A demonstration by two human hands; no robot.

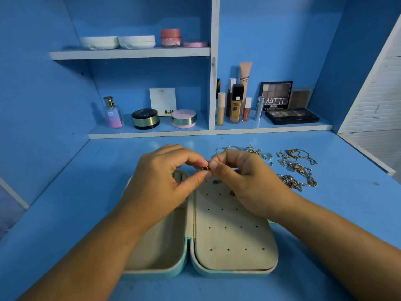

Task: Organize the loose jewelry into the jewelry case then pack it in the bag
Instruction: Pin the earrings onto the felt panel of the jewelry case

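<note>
Jewelry case (227,235) open flat on the desk (86,192), 2 halves, long axis running straight away. Over its far end, left hand (165,183) and right hand (245,181) pinch 1 gold piece (206,168), possibly an earring.

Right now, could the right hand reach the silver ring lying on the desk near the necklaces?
Probably yes. The silver ring lies on bare desk just beside the right hand, nothing between them. But that hand and the left hand pinch a small gold piece, so it must let go first.
</note>
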